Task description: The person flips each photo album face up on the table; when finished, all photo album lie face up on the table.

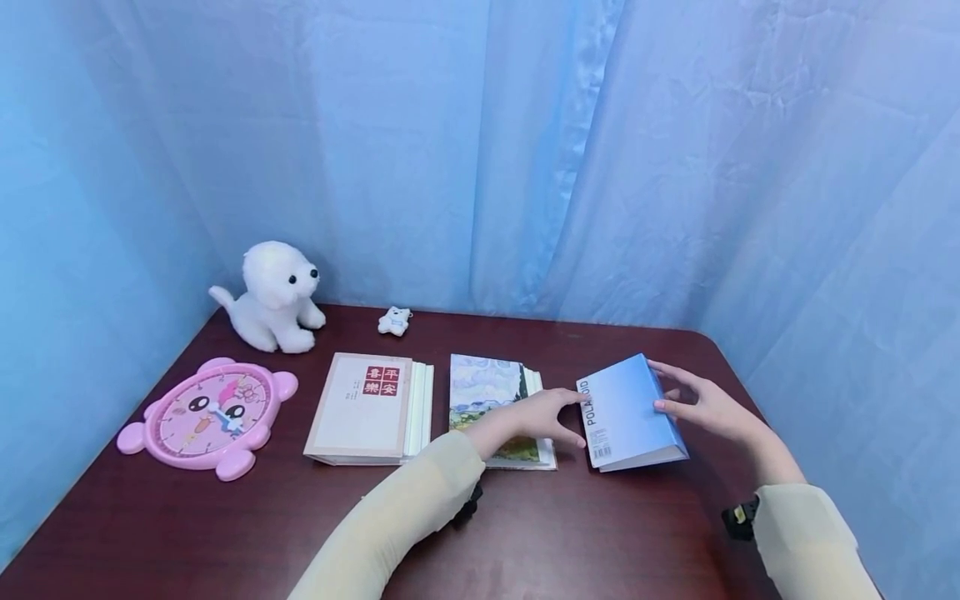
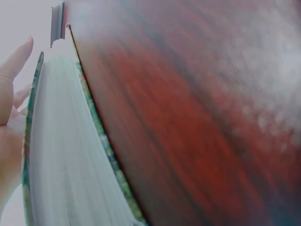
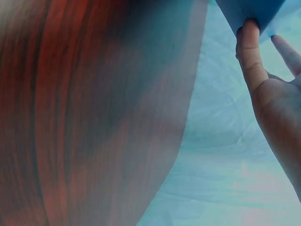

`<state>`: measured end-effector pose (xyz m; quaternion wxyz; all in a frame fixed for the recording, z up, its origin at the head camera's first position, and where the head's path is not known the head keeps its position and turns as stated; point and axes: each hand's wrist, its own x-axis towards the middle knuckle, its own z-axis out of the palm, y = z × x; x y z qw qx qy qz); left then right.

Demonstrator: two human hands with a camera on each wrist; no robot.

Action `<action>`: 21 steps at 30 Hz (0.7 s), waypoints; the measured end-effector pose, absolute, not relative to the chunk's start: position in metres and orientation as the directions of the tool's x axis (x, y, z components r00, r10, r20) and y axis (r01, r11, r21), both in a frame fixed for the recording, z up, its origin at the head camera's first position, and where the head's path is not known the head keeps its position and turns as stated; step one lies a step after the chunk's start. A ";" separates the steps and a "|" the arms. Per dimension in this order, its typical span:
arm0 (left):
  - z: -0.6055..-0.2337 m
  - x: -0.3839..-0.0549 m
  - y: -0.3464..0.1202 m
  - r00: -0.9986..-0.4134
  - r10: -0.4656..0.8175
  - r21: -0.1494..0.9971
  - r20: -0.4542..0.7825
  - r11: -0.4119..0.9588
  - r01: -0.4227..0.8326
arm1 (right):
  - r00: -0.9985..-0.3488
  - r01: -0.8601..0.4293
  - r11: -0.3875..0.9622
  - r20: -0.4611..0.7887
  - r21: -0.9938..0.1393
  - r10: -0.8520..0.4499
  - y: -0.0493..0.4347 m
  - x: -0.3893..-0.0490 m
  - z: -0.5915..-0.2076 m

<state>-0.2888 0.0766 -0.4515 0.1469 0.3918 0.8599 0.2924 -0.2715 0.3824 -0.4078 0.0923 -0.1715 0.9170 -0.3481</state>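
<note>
A blue book (image 1: pixel 628 408) printed POLAROID lies at a slant on the right part of the dark table, its right side raised. My right hand (image 1: pixel 708 406) pinches its right edge, the thumb on the cover and fingers behind the far edge. In the right wrist view, the thumb (image 3: pixel 250 52) presses the blue corner (image 3: pixel 249 12). My left hand (image 1: pixel 542 413) reaches across a book with a painted landscape cover (image 1: pixel 483 379). Its fingertips are right at the blue book's left edge, with the thumb spread apart below. The left wrist view shows the landscape book's pages (image 2: pixel 66 132) close up.
Left of the landscape book lies a cream book (image 1: pixel 360 417) with red squares. A pink clock (image 1: pixel 206 417) lies at the far left, a white plush dog (image 1: pixel 273 292) behind it. A small white star-shaped figure (image 1: pixel 393 321) sits near the back edge, before blue curtains (image 1: pixel 405 167).
</note>
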 end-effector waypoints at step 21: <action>-0.421 -0.287 0.072 -0.689 0.723 0.877 0.043 0.303 0.373 | -0.888 -0.330 0.570 0.042 -0.752 -0.459 0.350 -0.275 -0.403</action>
